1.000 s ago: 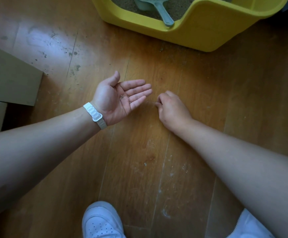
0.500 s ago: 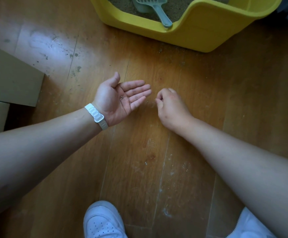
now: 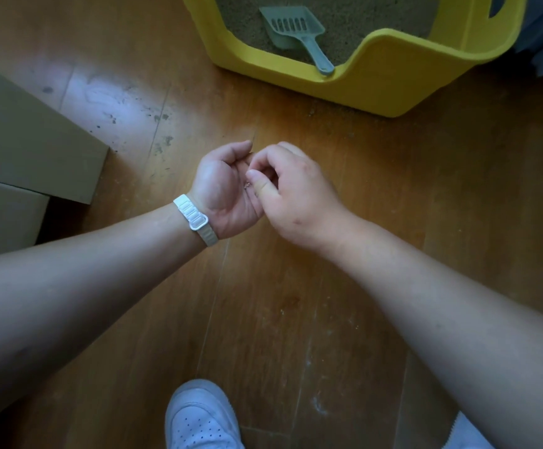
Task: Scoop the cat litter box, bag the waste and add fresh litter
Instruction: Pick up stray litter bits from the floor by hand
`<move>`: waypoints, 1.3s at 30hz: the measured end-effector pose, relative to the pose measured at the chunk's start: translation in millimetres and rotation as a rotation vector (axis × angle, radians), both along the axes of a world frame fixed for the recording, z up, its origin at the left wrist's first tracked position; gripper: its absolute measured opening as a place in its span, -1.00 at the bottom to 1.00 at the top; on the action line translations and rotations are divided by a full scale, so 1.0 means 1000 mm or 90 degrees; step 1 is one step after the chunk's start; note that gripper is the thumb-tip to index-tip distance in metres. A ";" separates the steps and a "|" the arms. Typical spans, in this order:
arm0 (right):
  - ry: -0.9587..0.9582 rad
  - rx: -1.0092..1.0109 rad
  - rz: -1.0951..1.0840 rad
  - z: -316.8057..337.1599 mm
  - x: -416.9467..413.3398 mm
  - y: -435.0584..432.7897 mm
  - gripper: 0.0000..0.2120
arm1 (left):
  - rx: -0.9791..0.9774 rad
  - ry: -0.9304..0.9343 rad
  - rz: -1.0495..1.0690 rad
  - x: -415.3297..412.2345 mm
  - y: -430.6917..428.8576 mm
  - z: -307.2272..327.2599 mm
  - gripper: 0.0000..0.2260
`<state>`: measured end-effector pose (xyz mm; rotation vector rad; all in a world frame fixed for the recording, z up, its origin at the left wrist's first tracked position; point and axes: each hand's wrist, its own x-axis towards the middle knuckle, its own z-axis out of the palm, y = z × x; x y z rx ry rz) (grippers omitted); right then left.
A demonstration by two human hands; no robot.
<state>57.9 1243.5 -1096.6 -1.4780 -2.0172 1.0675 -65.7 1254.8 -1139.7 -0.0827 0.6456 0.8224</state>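
A yellow litter box (image 3: 389, 82) stands on the wooden floor at the top of the view, filled with sandy litter (image 3: 360, 17). A grey-green slotted scoop (image 3: 296, 27) lies in it, handle resting on the low front rim. Below the box, my left hand (image 3: 221, 196), with a white wristband, is cupped palm up and holds a few litter grains (image 3: 248, 185). My right hand (image 3: 296, 196) overlaps its fingers, thumb and fingertips pinched together right at those grains over the palm.
Flat cardboard boxes (image 3: 27, 147) lie at the left edge. Dark specks and litter crumbs (image 3: 163, 144) dot the floor beside them. A white shoe (image 3: 199, 416) is at the bottom centre, a second one (image 3: 464, 435) at the bottom right.
My right hand has left the floor and moved left onto my left palm. My left fingers have curled from flat into a cup. The view has tilted up, showing more of the litter box.
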 end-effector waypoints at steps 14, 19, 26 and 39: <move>-0.103 -0.051 -0.154 -0.053 0.080 0.010 -0.88 | -0.013 0.139 -0.007 -0.006 -0.007 0.004 -0.56; -0.189 -0.131 -0.107 -0.087 0.105 -0.003 -0.90 | -0.023 0.159 -0.008 -0.007 -0.006 -0.002 -0.56; -0.213 -0.087 -0.065 -0.104 0.090 -0.006 -0.87 | -0.034 0.184 -0.025 -0.005 -0.005 -0.011 -0.55; -0.264 -0.075 0.036 -0.106 0.077 0.011 -0.88 | -0.050 0.170 -0.032 -0.002 0.001 -0.024 -0.53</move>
